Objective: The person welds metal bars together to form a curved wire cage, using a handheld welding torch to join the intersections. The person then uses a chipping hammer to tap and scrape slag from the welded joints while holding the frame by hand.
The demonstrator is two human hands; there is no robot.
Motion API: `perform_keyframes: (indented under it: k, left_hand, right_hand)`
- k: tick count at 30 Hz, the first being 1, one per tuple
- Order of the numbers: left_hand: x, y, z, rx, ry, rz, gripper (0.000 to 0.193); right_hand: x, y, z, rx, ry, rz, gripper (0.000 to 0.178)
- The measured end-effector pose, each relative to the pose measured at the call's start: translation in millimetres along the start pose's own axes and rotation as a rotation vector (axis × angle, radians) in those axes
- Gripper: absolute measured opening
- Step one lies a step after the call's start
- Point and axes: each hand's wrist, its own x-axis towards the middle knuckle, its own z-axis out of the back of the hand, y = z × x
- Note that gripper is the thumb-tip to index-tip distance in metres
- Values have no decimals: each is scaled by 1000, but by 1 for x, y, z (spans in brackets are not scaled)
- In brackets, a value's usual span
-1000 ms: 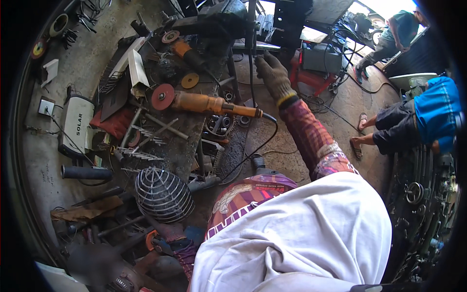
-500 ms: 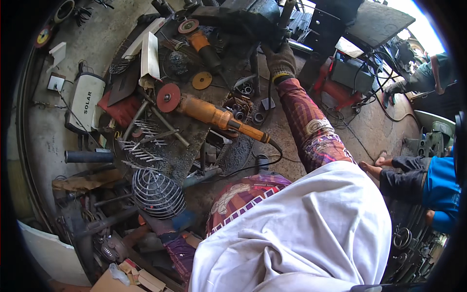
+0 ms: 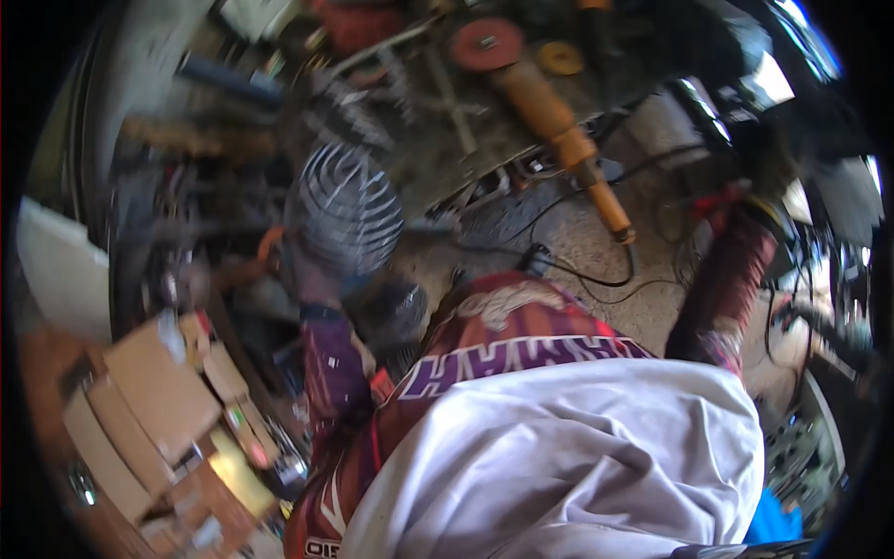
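Observation:
My left forearm reaches up to a dome of bent metal rods [image 3: 350,216], like a round wire cage. My left hand [image 3: 317,279] lies at the dome's lower edge, its fingers hidden and smeared. Out to the right, my right hand [image 3: 780,172] is in a dark glove with a yellowish cuff, too blurred to show its fingers or anything in them. An orange angle grinder [image 3: 549,112] with a red disc [image 3: 486,44] lies on the dark worktable [image 3: 438,177] between my hands, its cord trailing to the floor.
Spiky metal pieces [image 3: 358,107] and a yellow disc [image 3: 560,58] are on the table. A dark tube [image 3: 231,79] lies at the far left. Opened cardboard boxes [image 3: 163,391] stand lower left. The black cord [image 3: 596,281] loops across the floor. A white cloth [image 3: 596,447] covers the near middle.
The view has swung down and left, so the table sits higher in it. My right hand has left the dark machine part at the table's far edge and moved right. The rod dome stays by my left hand.

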Motion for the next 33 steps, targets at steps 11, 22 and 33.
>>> perform_keyframes:
  k: [11,22,33]
  left_hand:
    - [-13,10,-30,383,-77,-268,53]
    - [-19,-28,-38,44,-105,115,62]
    - [-15,-18,56,706,28,-258,61]
  right_hand:
    - [-138,27,161,501,231,-153,23]
    - [-289,186,241,546,161,-507,35]
    - [-415,228,200,598,328,-462,36]
